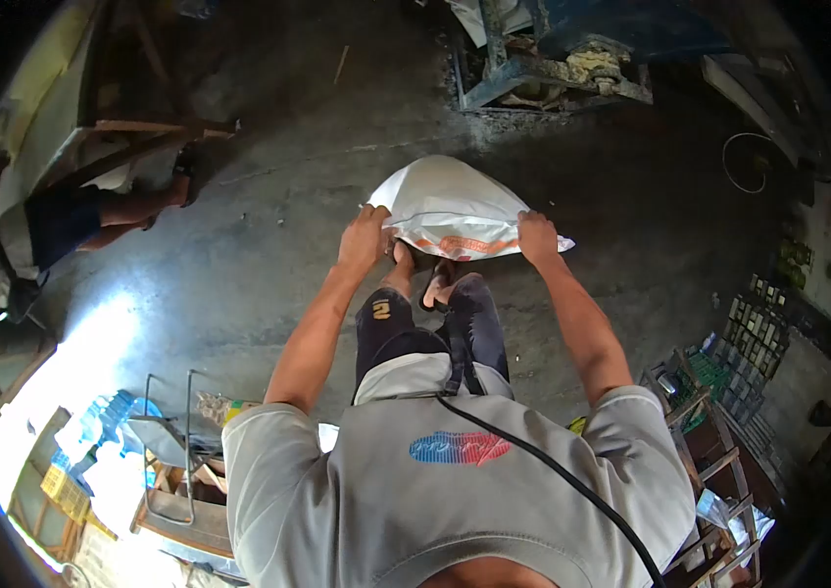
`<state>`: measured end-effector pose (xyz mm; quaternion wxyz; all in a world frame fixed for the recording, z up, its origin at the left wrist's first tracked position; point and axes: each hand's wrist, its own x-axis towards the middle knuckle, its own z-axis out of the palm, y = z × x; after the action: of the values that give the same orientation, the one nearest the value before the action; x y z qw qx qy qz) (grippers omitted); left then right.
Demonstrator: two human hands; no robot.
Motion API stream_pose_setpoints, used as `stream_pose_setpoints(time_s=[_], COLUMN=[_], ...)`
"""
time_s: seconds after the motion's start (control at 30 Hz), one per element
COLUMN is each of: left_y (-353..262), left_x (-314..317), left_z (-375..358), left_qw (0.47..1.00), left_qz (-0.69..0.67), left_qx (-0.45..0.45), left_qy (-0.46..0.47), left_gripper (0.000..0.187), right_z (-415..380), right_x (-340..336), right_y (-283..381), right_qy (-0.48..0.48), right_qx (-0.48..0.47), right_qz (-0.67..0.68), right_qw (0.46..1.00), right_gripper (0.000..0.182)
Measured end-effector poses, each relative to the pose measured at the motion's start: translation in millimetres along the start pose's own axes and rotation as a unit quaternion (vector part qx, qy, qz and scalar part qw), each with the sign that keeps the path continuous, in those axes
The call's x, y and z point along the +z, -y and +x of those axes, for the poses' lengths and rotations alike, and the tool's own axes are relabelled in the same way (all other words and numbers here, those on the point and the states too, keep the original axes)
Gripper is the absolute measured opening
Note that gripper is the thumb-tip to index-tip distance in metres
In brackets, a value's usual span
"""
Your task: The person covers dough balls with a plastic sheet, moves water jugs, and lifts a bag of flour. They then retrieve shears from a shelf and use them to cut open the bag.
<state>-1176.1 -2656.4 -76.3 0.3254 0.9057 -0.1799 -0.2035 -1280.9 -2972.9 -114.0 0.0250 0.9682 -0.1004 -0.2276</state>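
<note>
A white sack (450, 191) with orange and red print hangs in front of my legs, just beyond my feet. My left hand (364, 238) is closed around its left top corner. On the other side, my right hand (537, 238) grips the right corner, with a small tip of the sack sticking out past the fingers. The sack's upper edge is stretched between both hands, and its body bulges away from me. What the sack contains is hidden.
A blue metal machine frame (558, 83) stands ahead on the dark concrete floor (308, 186). Another person's legs (131, 208) show at the left, by a wooden table (156, 127). A metal chair (169, 441) is at lower left; a wooden rack (719, 461) is at lower right.
</note>
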Motion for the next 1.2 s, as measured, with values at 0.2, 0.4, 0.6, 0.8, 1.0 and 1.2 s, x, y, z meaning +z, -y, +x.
stream_pose_setpoints(time_s=[0.2,0.4,0.6,0.8,1.0,1.2], left_y=[44,77,27,-10,-60,-115], left_x=[-15,-62,4,125,194,286], left_z=[-2,-8,-34,-87,-205,-333], left_qw=[0.993,0.986,0.987,0.912,0.843,0.642], left_qz=[0.119,0.118,0.007,-0.181,-0.218,-0.285], left_qx=[-0.016,-0.093,-0.084,-0.269,-0.394,-0.528], left_qy=[-0.009,-0.079,-0.136,-0.251,-0.296,-0.478], left_gripper=[0.011,0.016,0.03,0.02,0.024,0.023], right_z=[-14,-37,-41,-26,-24,19], right_x=[1,-5,12,17,7,24], right_y=[-5,-19,-63,-89,-87,-91], right_qy=[-0.063,-0.062,0.032,0.059,0.049,0.159], right_qx=[0.003,-0.02,-0.011,-0.079,-0.255,-0.375], right_qz=[0.096,0.017,0.036,0.078,0.016,-0.001], right_qw=[0.993,0.998,0.999,0.992,0.966,0.913], right_gripper=[0.013,0.02,0.021,0.025,0.03,0.04])
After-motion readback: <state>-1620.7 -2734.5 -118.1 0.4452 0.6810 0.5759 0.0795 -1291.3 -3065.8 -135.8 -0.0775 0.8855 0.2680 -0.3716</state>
